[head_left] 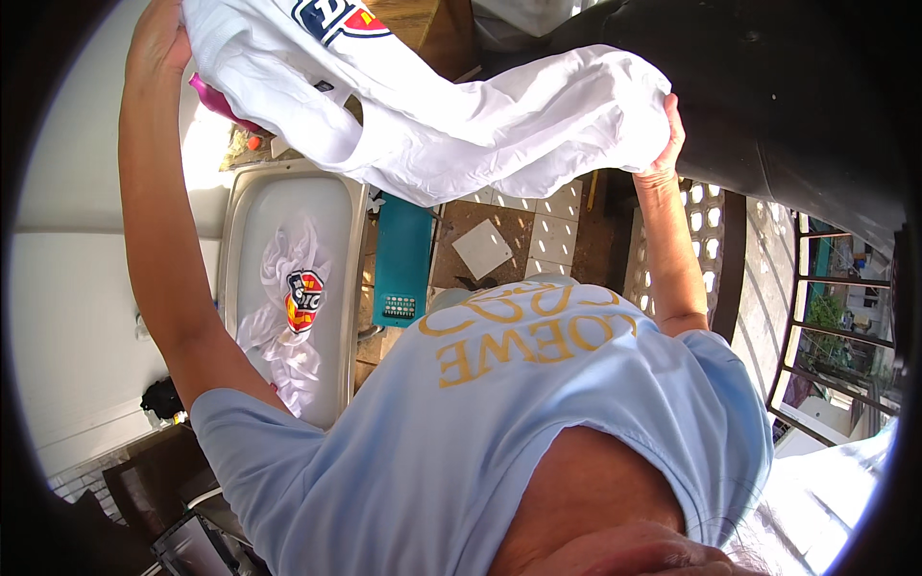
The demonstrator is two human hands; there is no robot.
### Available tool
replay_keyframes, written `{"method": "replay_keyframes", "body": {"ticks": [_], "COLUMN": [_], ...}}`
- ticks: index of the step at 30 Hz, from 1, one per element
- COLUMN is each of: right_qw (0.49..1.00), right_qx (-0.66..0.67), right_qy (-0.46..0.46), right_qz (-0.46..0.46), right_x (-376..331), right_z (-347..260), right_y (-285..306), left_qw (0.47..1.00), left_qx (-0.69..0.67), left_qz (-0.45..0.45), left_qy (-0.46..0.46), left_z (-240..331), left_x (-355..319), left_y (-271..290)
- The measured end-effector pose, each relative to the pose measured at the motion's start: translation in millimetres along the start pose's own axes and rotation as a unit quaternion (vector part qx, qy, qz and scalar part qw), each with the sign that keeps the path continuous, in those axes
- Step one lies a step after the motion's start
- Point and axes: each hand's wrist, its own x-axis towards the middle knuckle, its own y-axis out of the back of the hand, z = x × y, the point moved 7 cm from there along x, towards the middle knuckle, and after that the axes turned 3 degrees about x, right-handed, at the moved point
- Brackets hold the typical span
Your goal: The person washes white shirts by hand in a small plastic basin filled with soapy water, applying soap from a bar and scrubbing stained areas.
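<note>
A white shirt (pixel 451 125) with a dark blue, red and yellow printed emblem is stretched across the top of the view between my two raised hands. My left hand (pixel 161 40) grips its upper left end, partly cut off by the picture's edge. At the other end, my right hand (pixel 667 139) is closed on the bunched cloth, its fingers partly behind the fabric. Below my left forearm, a second white garment (pixel 288 307) with a similar emblem lies crumpled in a pale rectangular basin (pixel 348 278).
Beside the basin stands a teal panel (pixel 401 254) with small holes at its near end. A pink object (pixel 216 104) shows behind the shirt. Dark sheeting (pixel 768 106) spans the far right. The floor (pixel 557 230) is tiled, with a loose square tile (pixel 482 250). Barred window at right (pixel 845 317).
</note>
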Motion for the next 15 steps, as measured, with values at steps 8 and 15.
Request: {"method": "replay_keyframes", "body": {"ticks": [8, 15], "right_qw": [0.977, 0.985], "right_qx": [-0.191, -0.159], "right_qy": [0.019, 0.038], "right_qz": [0.097, 0.052], "right_x": [-24, -71], "right_z": [26, 29], "right_y": [-9, 43], "left_qw": [0.995, 0.978], "left_qx": [-0.025, -0.109], "left_qz": [0.014, 0.032], "left_qy": [0.091, 0.173], "left_z": [-71, -121], "left_x": [13, 45], "left_y": [21, 56]}}
